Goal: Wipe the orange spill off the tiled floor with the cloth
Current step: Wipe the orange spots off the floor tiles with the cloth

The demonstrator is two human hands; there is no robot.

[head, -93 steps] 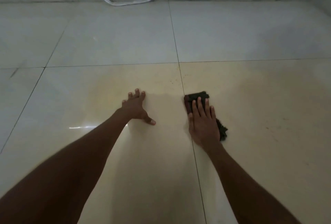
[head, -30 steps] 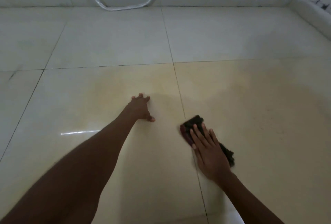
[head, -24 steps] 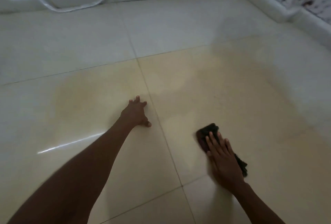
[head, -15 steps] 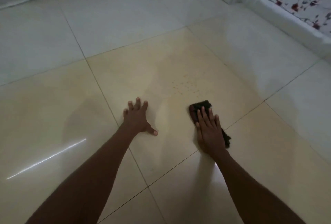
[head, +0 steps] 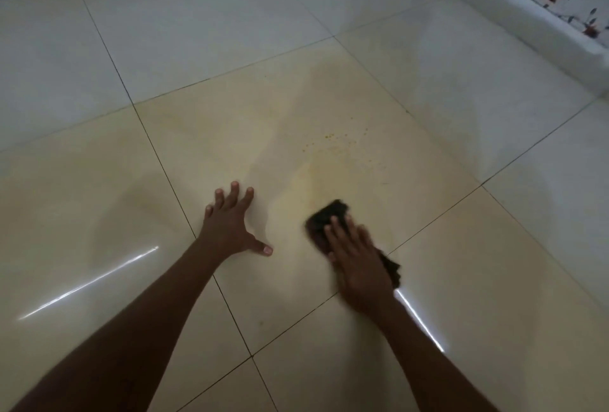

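Both hands are down on the tiled floor (head: 204, 32). My right hand (head: 357, 263) lies flat, fingers stretched and pressing a dark cloth (head: 329, 217) onto the tile; it is not curled round it, just palm on top, with cloth showing at the far end past the fingertips and at the right behind the wrist. My left hand (head: 230, 223) is spread open and empty, braced on the floor just left of the cloth. Beyond the cloth, farther out, the orange spill (head: 333, 147) lies as a pale yellowish film with small orange specks at its far right. I judge the cloth soft, limp and light, probably damp, so it will bunch unless pressed from above; best held under a flat palm at its middle. Wet glossy tile looks slippery.
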